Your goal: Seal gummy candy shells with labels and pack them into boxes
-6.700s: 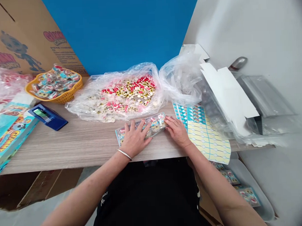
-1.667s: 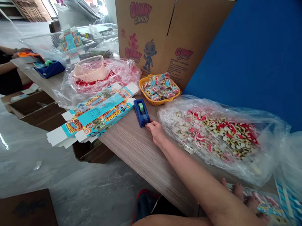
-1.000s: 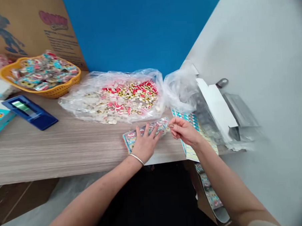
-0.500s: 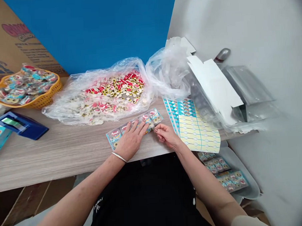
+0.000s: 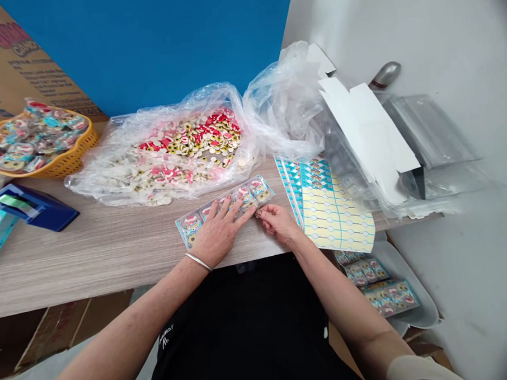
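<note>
A long clear plastic pack (image 5: pixel 259 191) of wrapped candies, with blue edging, lies slanted on the wooden table. My left hand (image 5: pixel 217 232) rests flat across its middle with fingers spread, hiding part of the pack. The left forefinger reaches to the pack's near edge. There, beside the fingertip, my right hand (image 5: pixel 279 223) is closed in a pinch against that edge, its other fingers curled. Whatever sits in the pinch is too small to make out. Just right of this hand are yellow and blue sticker sheets (image 5: pixel 337 211).
Behind the pack spreads a clear bag (image 5: pixel 161 188) of loose red, white and yellow candies. A yellow basket (image 5: pixel 73 156) of wrapped candies and a blue tape dispenser (image 5: pixel 55 212) stand left. White box card (image 5: pixel 368 129) lies right; below is a grey bin (image 5: pixel 426 300) holding packs.
My left forefinger has stretched right, towards the pinching right fingertips. The right hand keeps its pinch at the pack's near edge. The camera view has shifted slightly.
</note>
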A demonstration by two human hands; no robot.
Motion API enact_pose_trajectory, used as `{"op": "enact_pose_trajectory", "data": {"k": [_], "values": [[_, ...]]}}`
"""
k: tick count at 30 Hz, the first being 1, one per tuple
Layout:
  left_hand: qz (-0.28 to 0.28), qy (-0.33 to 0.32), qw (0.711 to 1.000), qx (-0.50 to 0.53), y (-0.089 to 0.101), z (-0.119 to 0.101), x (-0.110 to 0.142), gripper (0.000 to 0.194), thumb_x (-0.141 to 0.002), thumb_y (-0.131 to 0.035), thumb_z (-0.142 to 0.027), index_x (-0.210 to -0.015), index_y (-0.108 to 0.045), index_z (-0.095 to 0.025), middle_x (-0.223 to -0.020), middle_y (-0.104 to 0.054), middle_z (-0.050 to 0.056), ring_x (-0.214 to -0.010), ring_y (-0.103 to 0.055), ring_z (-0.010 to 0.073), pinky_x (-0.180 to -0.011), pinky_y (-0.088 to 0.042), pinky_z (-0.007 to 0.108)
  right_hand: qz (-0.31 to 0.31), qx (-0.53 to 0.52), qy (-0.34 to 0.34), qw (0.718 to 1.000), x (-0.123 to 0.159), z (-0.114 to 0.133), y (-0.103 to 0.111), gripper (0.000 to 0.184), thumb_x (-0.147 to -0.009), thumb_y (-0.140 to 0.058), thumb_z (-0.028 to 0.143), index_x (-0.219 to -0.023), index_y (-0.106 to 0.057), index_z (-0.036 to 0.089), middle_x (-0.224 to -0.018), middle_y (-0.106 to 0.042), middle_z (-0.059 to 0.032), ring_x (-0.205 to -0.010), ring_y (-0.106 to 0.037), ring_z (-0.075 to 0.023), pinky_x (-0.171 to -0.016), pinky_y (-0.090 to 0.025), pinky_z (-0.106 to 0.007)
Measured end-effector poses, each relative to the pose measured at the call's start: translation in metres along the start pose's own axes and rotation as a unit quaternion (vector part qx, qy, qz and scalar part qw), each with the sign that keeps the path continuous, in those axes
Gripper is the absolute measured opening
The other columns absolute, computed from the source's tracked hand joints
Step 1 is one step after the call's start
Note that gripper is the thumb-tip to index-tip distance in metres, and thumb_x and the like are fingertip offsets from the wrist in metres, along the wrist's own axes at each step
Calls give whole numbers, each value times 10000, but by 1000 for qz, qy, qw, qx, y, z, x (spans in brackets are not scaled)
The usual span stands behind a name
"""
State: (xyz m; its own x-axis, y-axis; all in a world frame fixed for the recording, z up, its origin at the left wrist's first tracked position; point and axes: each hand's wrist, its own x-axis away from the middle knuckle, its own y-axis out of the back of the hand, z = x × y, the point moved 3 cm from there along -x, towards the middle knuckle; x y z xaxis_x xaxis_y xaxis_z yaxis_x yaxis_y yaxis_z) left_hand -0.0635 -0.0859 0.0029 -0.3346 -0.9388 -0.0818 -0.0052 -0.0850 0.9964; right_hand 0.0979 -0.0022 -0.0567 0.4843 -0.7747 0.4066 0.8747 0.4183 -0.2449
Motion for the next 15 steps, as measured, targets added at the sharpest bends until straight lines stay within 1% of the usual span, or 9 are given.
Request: {"op": "enact_pose_trajectory", "data": {"k": [2, 4, 6, 7, 8, 9, 11, 13, 15], "values": [[3, 0, 1000, -3, 1, 0, 0, 678, -934, -385, -73, -1571, -299, -287, -1567, -410, 137, -1453, -366, 360, -1161, -320, 594, -24, 20, -1, 999, -2, -2, -1, 511, -594, -823, 628, -722, -551, 215, -404, -448, 102, -326, -258, -51, -350, -151, -209], [6, -2, 1000, -9, 1, 0, 0, 673, -933, -386, -71, -1569, -307, -277, -1563, -413, 137, -1449, -369, 370, -1160, -322, 592, -47, 62, 15, 997, -2, -2, -1, 511, -616, -798, 659, -692, -545, 222, -409, -456, 90, -333, -280, -63, -362, -173, -224], [7, -4, 1000, -13, 0, 0, 0, 668, -933, -387, -70, -1565, -317, -274, -1569, -404, 133, -1448, -368, 376, -1159, -324, 589, -70, 134, 47, 987, -3, 1, 1, 495, -692, -746, 669, -639, -531, 227, -420, -480, 63, -361, -336, -84, -396, -227, -241], [7, -5, 1000, -13, 0, 0, 0, 667, -934, -388, -71, -1564, -318, -278, -1574, -397, 131, -1449, -366, 376, -1159, -325, 588, -85, 184, 67, 977, -3, 3, 2, 488, -741, -716, 658, -612, -523, 229, -432, -498, 46, -386, -374, -98, -422, -257, -250], [5, -5, 1000, -13, -1, 0, 0, 667, -935, -389, -72, -1564, -318, -284, -1578, -392, 128, -1450, -364, 374, -1159, -325, 587, -102, 242, 87, 961, -3, 4, 4, 487, -786, -689, 638, -587, -515, 230, -450, -517, 28, -419, -411, -114, -452, -282, -260], [3, -5, 1000, -13, -1, 0, 0, 669, -936, -392, -74, -1564, -315, -289, -1581, -389, 125, -1452, -362, 371, -1160, -325, 586, -119, 304, 105, 939, -3, 6, 5, 487, -824, -669, 614, -569, -509, 231, -476, -537, 11, -454, -443, -130, -481, -298, -269], [-1, -4, 1000, -14, -1, 0, 0, 676, -936, -398, -75, -1568, -304, -295, -1582, -388, 122, -1456, -358, 367, -1164, -322, 582, -149, 419, 132, 886, -1, 9, 7, 486, -866, -657, 568, -551, -501, 232, -529, -565, -16, -518, -488, -156, -527, -306, -286], [-4, -4, 1000, -16, -1, 0, 1, 675, -936, -403, -76, -1568, -304, -290, -1589, -377, 126, -1457, -354, 373, -1162, -323, 587, -163, 501, 140, 838, 5, 11, 5, 453, -872, -683, 509, -556, -509, 235, -555, -573, -31, -553, -516, -174, -551, -307, -298], [-5, -5, 1000, -19, -1, 0, 2, 668, -939, -399, -78, -1568, -308, -283, -1597, -365, 132, -1455, -354, 381, -1156, -330, 591, -164, 552, 147, 804, 15, 16, 1, 355, -882, -691, 430, -613, -564, 237, -569, -586, -34, -577, -547, -192, -571, -330, -306]]}}
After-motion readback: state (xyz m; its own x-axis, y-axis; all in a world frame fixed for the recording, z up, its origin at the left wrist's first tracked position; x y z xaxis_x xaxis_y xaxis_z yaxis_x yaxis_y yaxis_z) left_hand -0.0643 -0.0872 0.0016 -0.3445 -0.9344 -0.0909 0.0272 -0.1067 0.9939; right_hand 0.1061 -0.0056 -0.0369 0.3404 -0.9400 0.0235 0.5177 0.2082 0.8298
